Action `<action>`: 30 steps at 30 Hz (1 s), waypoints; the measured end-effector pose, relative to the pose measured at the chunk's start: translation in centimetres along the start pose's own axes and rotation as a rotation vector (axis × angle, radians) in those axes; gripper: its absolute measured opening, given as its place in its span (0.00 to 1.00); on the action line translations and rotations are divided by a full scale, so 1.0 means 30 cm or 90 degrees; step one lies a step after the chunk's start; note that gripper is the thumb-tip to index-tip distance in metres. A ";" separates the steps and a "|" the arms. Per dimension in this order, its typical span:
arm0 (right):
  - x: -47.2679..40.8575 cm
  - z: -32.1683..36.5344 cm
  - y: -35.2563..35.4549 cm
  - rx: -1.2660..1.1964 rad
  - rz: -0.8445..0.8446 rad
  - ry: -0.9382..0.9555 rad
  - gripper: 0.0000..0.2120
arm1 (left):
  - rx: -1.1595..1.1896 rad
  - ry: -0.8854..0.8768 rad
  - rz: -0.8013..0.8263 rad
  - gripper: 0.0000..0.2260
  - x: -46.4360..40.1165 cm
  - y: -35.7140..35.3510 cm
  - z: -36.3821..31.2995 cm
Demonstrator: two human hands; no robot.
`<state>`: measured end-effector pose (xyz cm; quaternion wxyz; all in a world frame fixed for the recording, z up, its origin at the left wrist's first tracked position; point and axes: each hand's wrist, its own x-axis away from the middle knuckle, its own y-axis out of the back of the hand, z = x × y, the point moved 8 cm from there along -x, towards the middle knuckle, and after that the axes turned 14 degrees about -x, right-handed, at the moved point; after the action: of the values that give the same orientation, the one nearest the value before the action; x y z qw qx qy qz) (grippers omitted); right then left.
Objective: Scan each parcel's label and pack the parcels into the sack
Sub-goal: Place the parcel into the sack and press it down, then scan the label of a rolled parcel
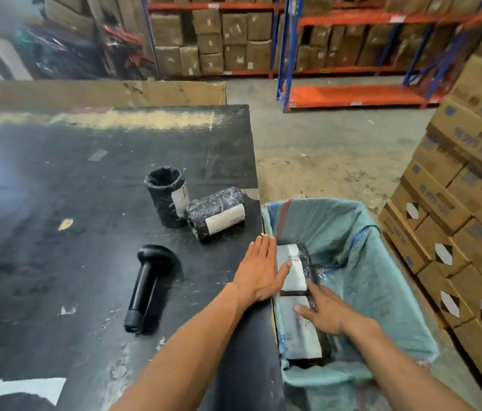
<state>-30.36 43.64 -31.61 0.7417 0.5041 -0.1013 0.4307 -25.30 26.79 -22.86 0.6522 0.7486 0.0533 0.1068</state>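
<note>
A teal woven sack [361, 262] hangs open at the right edge of the black table [56, 203]. Inside it lie two black-wrapped parcels with white labels, one farther [296, 262] and one nearer [300, 333]. My right hand [327, 310] reaches into the sack, its fingers spread flat on the nearer parcel. My left hand [260, 268] lies flat with straight fingers at the table's edge, the thumb touching the farther parcel. On the table one black cylindrical parcel [167, 200] stands upright and another [217, 212] lies on its side beside it. A black handheld scanner [148, 283] lies on the table.
Stacked cardboard boxes [465, 221] rise close to the sack's right side. A flattened cardboard sheet [94, 93] borders the table's far edge. Blue and orange racks [352, 96] with boxes stand beyond a concrete floor [337, 143].
</note>
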 end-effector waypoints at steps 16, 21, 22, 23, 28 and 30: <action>0.217 0.984 0.110 -0.141 -0.203 0.179 0.41 | -0.225 -0.081 -0.253 0.26 -0.019 0.706 0.640; 0.204 1.142 -0.057 -0.150 -0.164 0.135 0.42 | -0.286 -0.079 -0.151 0.32 -0.055 0.662 0.740; 0.196 1.157 -0.086 -0.153 -0.163 0.118 0.43 | -0.296 -0.074 -0.117 0.33 -0.066 0.643 0.752; 0.186 1.167 -0.114 -0.159 -0.161 0.098 0.44 | -0.301 -0.066 -0.074 0.35 -0.077 0.619 0.767; 0.132 1.189 -0.242 -0.243 -0.133 0.039 0.45 | -0.236 -0.042 0.032 0.33 -0.119 0.534 0.823; 0.114 1.184 -0.279 -0.293 -0.123 0.026 0.44 | -0.199 -0.047 0.008 0.32 -0.122 0.546 0.842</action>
<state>-11.99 14.81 -18.42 0.8765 0.3207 -0.1332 0.3335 -24.05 -0.74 -10.21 0.7617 0.6416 0.0075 0.0904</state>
